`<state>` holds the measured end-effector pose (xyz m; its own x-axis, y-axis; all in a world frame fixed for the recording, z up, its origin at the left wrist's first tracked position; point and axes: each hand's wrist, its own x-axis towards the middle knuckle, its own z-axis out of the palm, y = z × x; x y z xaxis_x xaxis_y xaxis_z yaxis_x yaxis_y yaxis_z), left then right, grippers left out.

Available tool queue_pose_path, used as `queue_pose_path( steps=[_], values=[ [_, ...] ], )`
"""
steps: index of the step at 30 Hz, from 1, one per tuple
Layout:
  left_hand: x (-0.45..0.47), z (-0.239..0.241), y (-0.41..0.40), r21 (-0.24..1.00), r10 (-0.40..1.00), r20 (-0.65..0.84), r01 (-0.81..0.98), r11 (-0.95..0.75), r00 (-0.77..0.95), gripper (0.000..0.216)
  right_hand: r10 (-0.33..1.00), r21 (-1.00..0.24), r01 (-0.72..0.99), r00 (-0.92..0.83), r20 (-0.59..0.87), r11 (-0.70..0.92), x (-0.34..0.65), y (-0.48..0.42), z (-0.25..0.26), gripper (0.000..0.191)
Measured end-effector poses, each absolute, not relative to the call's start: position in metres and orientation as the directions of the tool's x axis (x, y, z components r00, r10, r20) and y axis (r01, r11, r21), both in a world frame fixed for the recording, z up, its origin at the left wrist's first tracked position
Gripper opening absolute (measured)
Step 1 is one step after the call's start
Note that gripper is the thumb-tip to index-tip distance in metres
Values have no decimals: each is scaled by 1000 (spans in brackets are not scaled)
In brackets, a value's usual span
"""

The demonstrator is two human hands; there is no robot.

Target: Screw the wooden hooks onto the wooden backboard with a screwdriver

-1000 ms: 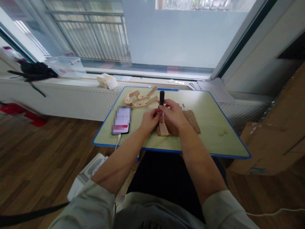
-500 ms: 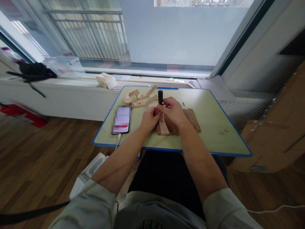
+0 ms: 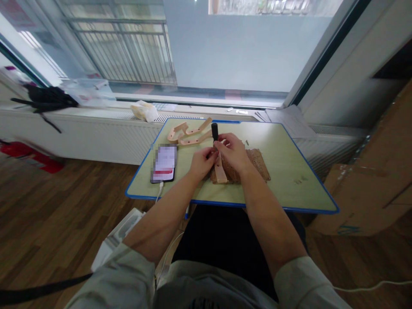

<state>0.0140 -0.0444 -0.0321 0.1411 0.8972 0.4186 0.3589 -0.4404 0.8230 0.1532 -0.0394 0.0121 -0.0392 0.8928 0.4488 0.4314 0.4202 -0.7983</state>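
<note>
A screwdriver [image 3: 215, 131] with a black handle stands nearly upright over the table, its lower part hidden behind fingers. My right hand [image 3: 234, 151] is closed, thumb and fingers pinching the screwdriver low on the handle. Beside it, my left hand [image 3: 202, 162] is closed with its fingertips at the upper end of a pale wooden piece [image 3: 220, 172]; the exact contact is hidden. This piece lies on a rough brown board [image 3: 259, 165], partly covered by my right hand. Curved wooden pieces with holes [image 3: 193, 140] lie behind my left hand.
A phone [image 3: 164, 163] with a white cable lies on the blue-edged table [image 3: 302, 171] at left. A small screw-like item [image 3: 246, 142] sits beyond the board. Behind are a radiator [image 3: 106, 139] and the window sill; cardboard boxes [image 3: 363, 193] stand at right.
The screwdriver handle has shifted slightly left and tilts a little differently. My right fingers have moved with it. My left hand stays at nearly the same place, and the view has tipped slightly.
</note>
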Motion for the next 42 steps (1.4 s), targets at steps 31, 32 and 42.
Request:
queue_pose_path(
  steps=[31, 32, 42],
  values=[
    [15, -26, -49, 793, 898, 436, 447, -415, 59, 23, 924, -869, 329, -36, 380, 370, 152, -45, 17, 18],
    [15, -27, -49, 792, 896, 438, 443, -420, 66, 23, 919, -864, 329, -38, 391, 382, 153, -44, 16, 18],
    [15, -26, -49, 763, 878, 469, 459, -455, 90, 23, 892, -796, 452, 4, 453, 402, 154, -39, 12, 21]
  ],
)
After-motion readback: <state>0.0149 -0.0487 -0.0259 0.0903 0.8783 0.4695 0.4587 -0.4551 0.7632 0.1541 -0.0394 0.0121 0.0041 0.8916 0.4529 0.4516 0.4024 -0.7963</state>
